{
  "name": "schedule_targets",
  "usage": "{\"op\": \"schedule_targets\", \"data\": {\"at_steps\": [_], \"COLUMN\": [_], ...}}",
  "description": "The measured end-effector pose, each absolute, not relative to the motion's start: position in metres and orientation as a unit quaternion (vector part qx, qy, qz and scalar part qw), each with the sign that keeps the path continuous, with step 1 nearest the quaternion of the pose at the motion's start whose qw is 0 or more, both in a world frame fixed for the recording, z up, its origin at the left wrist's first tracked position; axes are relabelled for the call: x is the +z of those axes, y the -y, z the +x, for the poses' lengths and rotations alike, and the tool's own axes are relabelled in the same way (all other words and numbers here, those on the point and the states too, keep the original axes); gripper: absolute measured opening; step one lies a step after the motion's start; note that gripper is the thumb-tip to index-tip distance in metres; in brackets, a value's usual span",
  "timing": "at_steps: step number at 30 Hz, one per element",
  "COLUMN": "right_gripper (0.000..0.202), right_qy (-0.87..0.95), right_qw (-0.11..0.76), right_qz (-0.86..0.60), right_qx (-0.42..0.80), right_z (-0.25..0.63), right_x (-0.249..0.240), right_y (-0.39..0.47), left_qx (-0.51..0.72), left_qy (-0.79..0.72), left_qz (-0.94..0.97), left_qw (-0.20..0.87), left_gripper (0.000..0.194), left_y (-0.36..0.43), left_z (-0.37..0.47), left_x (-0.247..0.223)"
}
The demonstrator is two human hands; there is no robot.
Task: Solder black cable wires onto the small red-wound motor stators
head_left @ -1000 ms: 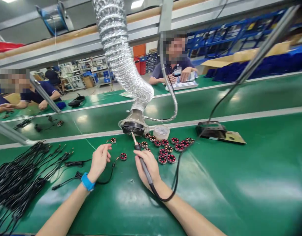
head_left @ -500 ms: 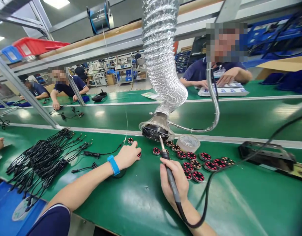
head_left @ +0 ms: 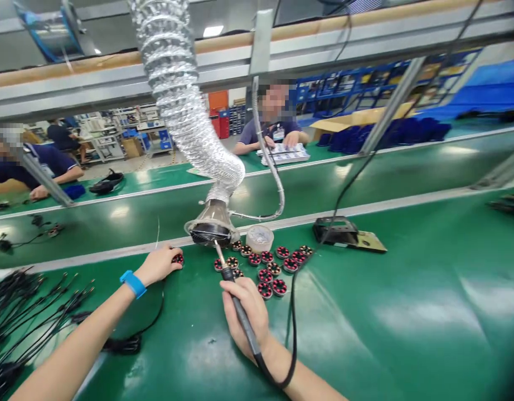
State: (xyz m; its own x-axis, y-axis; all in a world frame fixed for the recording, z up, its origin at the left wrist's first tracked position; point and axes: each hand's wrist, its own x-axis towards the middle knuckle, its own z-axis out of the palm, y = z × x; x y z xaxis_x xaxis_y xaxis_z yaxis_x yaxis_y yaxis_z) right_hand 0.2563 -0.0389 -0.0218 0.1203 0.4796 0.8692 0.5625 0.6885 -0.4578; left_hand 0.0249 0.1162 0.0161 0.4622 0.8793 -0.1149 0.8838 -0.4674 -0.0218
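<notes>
My right hand (head_left: 246, 317) is wrapped around the handle of a soldering iron (head_left: 242, 318). The iron's tip points up at the black fan grille (head_left: 209, 234) under a silver duct. At the left, my left hand (head_left: 160, 264), with a blue band on its wrist, has its fingers closed on a small round red-and-black coil part (head_left: 177, 259) at the bench surface. A thin black cable (head_left: 160, 312) runs below that hand. Right of the fan, several similar round coil parts (head_left: 279, 287) lie in a loose group. The soldering tip touches none of them visibly.
A roll of clear tape (head_left: 259, 238) stands behind the coil parts. A black soldering-iron stand (head_left: 336, 231) sits farther right. Bundled black cables (head_left: 14, 323) lie at the left. The flexible foil duct (head_left: 185, 111) hangs overhead. Co-workers sit across the green bench.
The view has swung to the right, so the bench things appear farther left. Both hands keep nearly the same places by the fan. The coil part behind my left hand no longer shows.
</notes>
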Motion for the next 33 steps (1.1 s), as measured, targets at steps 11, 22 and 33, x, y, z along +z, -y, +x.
{"op": "schedule_targets", "data": {"at_steps": [11, 22, 33], "right_gripper": [0.033, 0.032, 0.032], "right_qy": [0.672, 0.687, 0.709], "right_qw": [0.629, 0.62, 0.609], "right_qz": [-0.387, -0.376, -0.355], "right_qx": [-0.049, -0.048, -0.021], "right_z": [0.259, 0.26, 0.245], "right_x": [-0.028, -0.032, -0.033], "right_y": [0.038, 0.036, 0.035], "left_qx": [-0.006, -0.019, -0.141], "left_qy": [-0.612, -0.624, -0.624], "left_qz": [0.79, 0.781, 0.768], "left_qw": [-0.031, -0.019, -0.027], "left_gripper": [0.045, 0.049, 0.047], "left_y": [-0.261, -0.256, -0.097], "left_z": [0.082, 0.056, -0.029], "left_x": [0.045, 0.054, 0.03]}}
